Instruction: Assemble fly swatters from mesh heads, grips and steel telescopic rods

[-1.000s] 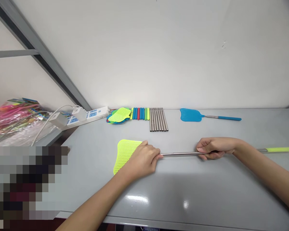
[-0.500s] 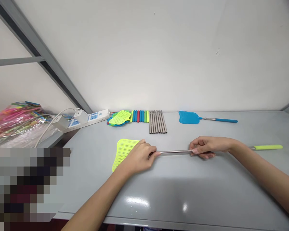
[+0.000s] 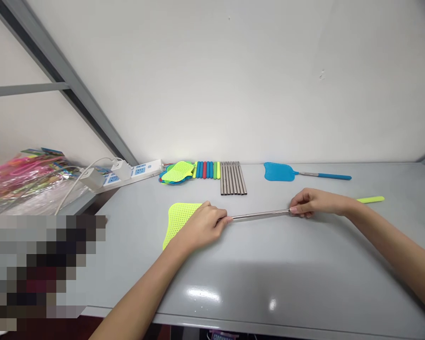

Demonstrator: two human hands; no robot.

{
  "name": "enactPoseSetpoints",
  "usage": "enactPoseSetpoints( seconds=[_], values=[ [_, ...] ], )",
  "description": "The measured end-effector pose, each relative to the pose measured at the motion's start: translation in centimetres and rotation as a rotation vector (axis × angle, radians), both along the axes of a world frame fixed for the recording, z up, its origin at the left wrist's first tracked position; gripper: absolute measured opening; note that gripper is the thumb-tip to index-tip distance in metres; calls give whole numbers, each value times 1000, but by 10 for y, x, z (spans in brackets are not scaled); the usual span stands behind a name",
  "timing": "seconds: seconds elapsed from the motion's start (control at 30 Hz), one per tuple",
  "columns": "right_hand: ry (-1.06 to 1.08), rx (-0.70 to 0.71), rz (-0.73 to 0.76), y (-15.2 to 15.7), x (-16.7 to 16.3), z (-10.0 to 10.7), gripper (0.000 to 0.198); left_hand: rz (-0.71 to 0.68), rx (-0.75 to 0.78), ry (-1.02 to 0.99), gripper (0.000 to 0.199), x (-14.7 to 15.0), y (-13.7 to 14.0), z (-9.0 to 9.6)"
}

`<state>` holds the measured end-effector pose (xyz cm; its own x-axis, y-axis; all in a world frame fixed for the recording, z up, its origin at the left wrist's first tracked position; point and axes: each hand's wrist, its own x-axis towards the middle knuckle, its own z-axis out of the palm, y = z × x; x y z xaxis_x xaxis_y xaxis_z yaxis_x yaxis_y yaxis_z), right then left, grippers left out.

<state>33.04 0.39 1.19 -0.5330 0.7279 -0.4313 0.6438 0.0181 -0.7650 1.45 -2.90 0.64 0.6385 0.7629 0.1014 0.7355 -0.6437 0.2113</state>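
Observation:
A yellow fly swatter (image 3: 180, 221) with a thin metal telescopic rod (image 3: 260, 215) is held across the grey table. My left hand (image 3: 205, 225) is closed around the rod close to the perforated head and covers part of that head. Farther right, the fingers of my right hand (image 3: 310, 203) pinch the rod. The yellow handle end (image 3: 371, 199) sticks out beyond my right wrist. Between the two hands the rod is bare and slopes slightly up to the right. Behind lies a blue fly swatter (image 3: 279, 172) with its rod pushed in short.
Along the wall lie stacked swatter heads (image 3: 179, 172), a row of coloured handle grips (image 3: 207, 170) and several metal rods (image 3: 233, 178). A white power strip (image 3: 141, 169) with plugged-in adapters stands at the left, beside plastic-wrapped pink goods (image 3: 31, 177).
My right hand has shifted right and away from me, still gripping the rod. The handle end has swung away from me, and less of it shows. My left hand has barely moved.

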Motion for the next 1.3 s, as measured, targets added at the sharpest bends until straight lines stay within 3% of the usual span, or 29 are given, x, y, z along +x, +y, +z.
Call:
enactPoseSetpoints(
  seconds=[0.37,0.7,0.9,1.3],
  values=[
    [-79,103,85,-4,-11,-7,35,-3,10,6,33,7,-10,-6],
    [-31,-175,91,-13,-20,-1,35,-56,22,19,31,8,-10,-11],
    [81,-342,102,-13,-25,-12,33,-59,44,32,30,8,-10,-7],
    [89,-270,70,-17,-30,-10,34,-29,10,9,33,8,-9,-8]
  ],
)
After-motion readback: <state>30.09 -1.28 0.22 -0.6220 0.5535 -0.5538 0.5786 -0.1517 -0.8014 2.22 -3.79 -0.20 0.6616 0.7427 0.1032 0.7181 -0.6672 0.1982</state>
